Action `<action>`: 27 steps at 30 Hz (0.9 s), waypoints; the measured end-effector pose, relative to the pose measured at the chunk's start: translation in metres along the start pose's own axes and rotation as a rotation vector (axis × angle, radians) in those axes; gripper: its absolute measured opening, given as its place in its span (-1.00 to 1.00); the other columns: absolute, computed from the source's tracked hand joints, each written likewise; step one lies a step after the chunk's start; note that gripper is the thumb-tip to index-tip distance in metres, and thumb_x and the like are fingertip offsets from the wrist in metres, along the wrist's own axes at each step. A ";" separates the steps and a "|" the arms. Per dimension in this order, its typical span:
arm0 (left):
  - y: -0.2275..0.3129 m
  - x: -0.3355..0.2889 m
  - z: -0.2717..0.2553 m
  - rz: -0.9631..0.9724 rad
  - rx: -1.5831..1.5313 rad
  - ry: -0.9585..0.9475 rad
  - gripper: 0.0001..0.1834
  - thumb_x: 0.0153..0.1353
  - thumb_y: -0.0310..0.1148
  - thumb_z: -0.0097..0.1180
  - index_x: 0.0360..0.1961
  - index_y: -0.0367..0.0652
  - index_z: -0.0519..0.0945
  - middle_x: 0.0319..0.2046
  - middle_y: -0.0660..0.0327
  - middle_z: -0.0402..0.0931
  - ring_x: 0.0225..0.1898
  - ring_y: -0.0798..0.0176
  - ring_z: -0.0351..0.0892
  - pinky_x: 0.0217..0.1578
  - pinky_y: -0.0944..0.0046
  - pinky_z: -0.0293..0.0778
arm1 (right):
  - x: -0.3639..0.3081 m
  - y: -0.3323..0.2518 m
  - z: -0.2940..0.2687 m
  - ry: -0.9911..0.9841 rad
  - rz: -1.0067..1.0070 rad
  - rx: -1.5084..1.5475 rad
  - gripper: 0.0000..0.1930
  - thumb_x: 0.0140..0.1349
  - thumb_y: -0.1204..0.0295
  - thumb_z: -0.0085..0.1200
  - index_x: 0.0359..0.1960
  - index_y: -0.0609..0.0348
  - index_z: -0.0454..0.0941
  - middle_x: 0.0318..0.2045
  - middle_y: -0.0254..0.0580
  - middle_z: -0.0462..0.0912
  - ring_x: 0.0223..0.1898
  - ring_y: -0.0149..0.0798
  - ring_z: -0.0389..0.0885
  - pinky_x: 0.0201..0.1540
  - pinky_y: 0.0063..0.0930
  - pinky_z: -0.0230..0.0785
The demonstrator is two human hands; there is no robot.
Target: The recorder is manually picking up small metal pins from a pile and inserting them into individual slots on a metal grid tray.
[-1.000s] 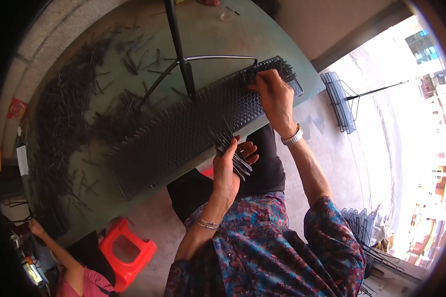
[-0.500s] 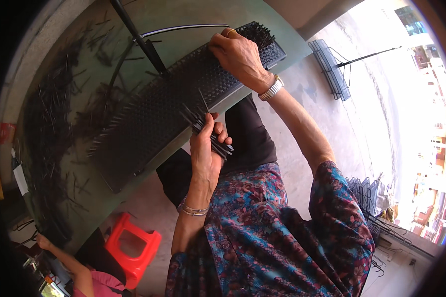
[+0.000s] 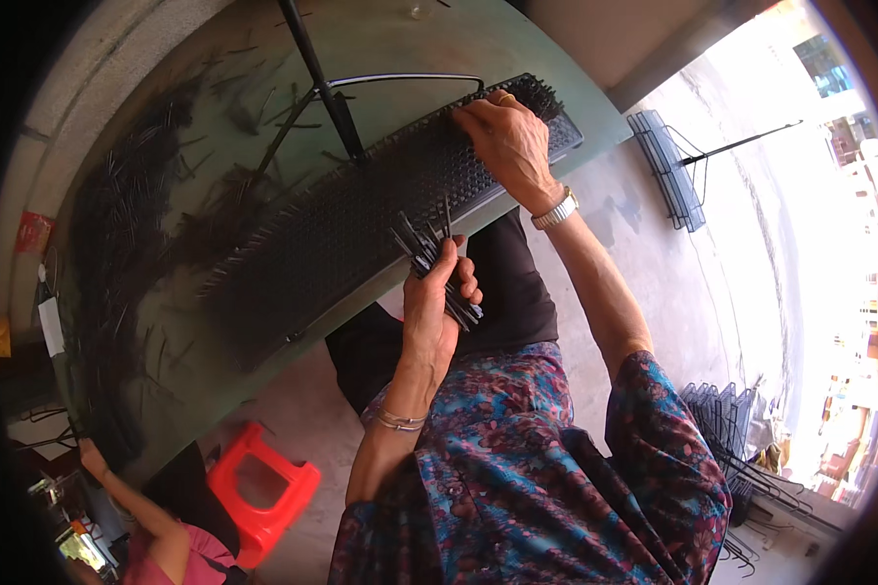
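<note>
A long black perforated broom head point(image 3: 293, 283) lies slantwise on the green table, rows of small holes across its face. Short black tufts point(image 3: 541, 96) stand up at its far right end. Beside them, my right hand point(image 3: 513, 146) is bent over the far edge, fingers pinched together; what they hold is hidden. My left hand point(image 3: 427, 317) is closed round a bundle of thin black strips point(image 3: 421, 249) at the near edge of the broom head. One strip stands up apart from the bundle, above my left thumb.
A black pole with a curved metal brace point(image 3: 337, 112) rises from the broom head. Loose black strips point(image 3: 117, 214) cover the left of the green table point(image 3: 478, 34). A red stool point(image 3: 259, 487) and a co-worker's arm point(image 3: 141, 507) are lower left; a similar framed head point(image 3: 668, 171) lies right.
The whole view has shifted, so table and hands appear further right and lower. The single strip above my left thumb stands more upright. My right hand stays near the tufts.
</note>
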State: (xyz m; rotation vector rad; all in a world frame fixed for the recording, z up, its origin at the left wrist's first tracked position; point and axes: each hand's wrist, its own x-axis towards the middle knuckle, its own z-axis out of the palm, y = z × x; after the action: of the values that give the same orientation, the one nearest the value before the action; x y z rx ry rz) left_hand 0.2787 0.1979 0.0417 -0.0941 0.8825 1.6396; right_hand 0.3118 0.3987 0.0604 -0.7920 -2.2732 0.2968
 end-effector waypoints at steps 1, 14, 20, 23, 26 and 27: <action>0.000 -0.001 -0.003 0.004 -0.013 -0.017 -0.73 0.39 -0.25 0.06 -0.06 -0.23 0.46 -0.56 0.30 0.34 -0.56 0.42 0.28 -0.51 0.35 0.27 | 0.001 0.003 -0.001 -0.005 0.001 0.009 -0.82 0.19 0.28 0.17 -0.27 0.06 0.70 -0.39 -0.19 0.59 -0.36 -0.10 0.59 -0.34 -0.28 0.40; 0.000 -0.006 -0.005 0.019 -0.019 -0.027 -0.71 0.33 -0.26 0.14 -0.09 -0.27 0.54 -0.53 0.30 0.44 -0.57 0.43 0.39 -0.56 0.40 0.32 | -0.011 -0.016 -0.036 -0.502 0.400 0.510 -0.68 0.25 0.20 0.18 -0.15 0.21 0.66 -0.50 -0.19 0.59 -0.47 -0.38 0.59 -0.43 -0.45 0.42; -0.005 0.000 -0.008 0.003 0.008 0.001 -0.71 0.28 -0.25 0.20 -0.12 -0.25 0.59 -0.46 0.23 0.56 -0.49 0.38 0.55 -0.58 0.42 0.36 | -0.036 -0.019 -0.040 -0.769 0.452 0.789 -0.80 0.35 0.37 0.08 -0.23 0.30 0.59 -0.51 -0.40 0.56 -0.46 -0.55 0.52 -0.38 -0.61 0.42; -0.003 0.002 -0.003 -0.020 0.002 0.066 -0.72 0.26 -0.24 0.22 -0.14 -0.22 0.60 -0.43 0.21 0.59 -0.44 0.34 0.60 -0.57 0.41 0.37 | -0.039 -0.015 -0.044 -0.773 0.479 0.848 -0.83 0.34 0.40 0.08 -0.26 0.30 0.57 -0.50 -0.40 0.56 -0.46 -0.54 0.53 -0.37 -0.61 0.43; -0.002 0.003 -0.003 0.000 0.045 0.072 -0.73 0.25 -0.24 0.23 -0.14 -0.19 0.61 -0.40 0.19 0.62 -0.41 0.31 0.63 -0.55 0.40 0.38 | -0.039 -0.016 -0.044 -0.776 0.480 0.896 -0.84 0.33 0.42 0.09 -0.25 0.30 0.55 -0.49 -0.37 0.57 -0.45 -0.53 0.54 -0.37 -0.60 0.44; -0.001 0.004 -0.003 -0.005 0.065 0.073 -0.73 0.25 -0.24 0.23 -0.13 -0.18 0.61 -0.38 0.19 0.63 -0.42 0.32 0.63 -0.55 0.40 0.38 | -0.038 -0.017 -0.044 -0.779 0.456 0.906 -0.84 0.33 0.43 0.09 -0.23 0.31 0.54 -0.49 -0.36 0.58 -0.45 -0.52 0.56 -0.36 -0.60 0.45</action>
State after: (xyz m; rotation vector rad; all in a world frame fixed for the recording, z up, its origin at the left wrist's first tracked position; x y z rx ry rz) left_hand 0.2774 0.1993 0.0374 -0.1115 0.9895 1.6098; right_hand 0.3563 0.3614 0.0786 -0.7310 -2.1650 1.9558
